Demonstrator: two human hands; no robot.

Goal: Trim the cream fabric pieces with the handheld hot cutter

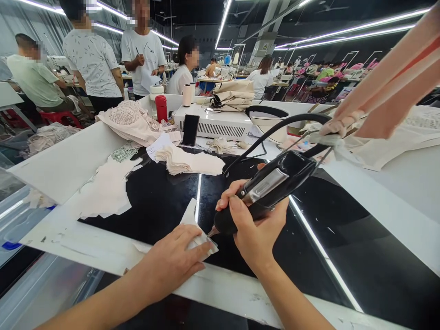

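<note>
My left hand [178, 252] presses a small folded piece of pale fabric [189, 214] against the glossy black tabletop [154, 197], fingers together over its lower end. My right hand [256, 224] is wrapped round a black handheld power tool [275, 178] with a silver plate on its side. Its thin pointed metal tip [213, 232] meets the fabric edge beside my left fingertips; whether it goes into the cloth I cannot tell. A black cable [275, 126] curves from the tool, which hangs from a knotted pink cloth strip [385, 101].
A stack of cut pale fabric [192, 160] lies behind my hands, with loose fabric [106, 188] at left. Farther back stand a phone [190, 130], a red flask [161, 108] and a white vented box [215, 123]. People sit and stand beyond the table.
</note>
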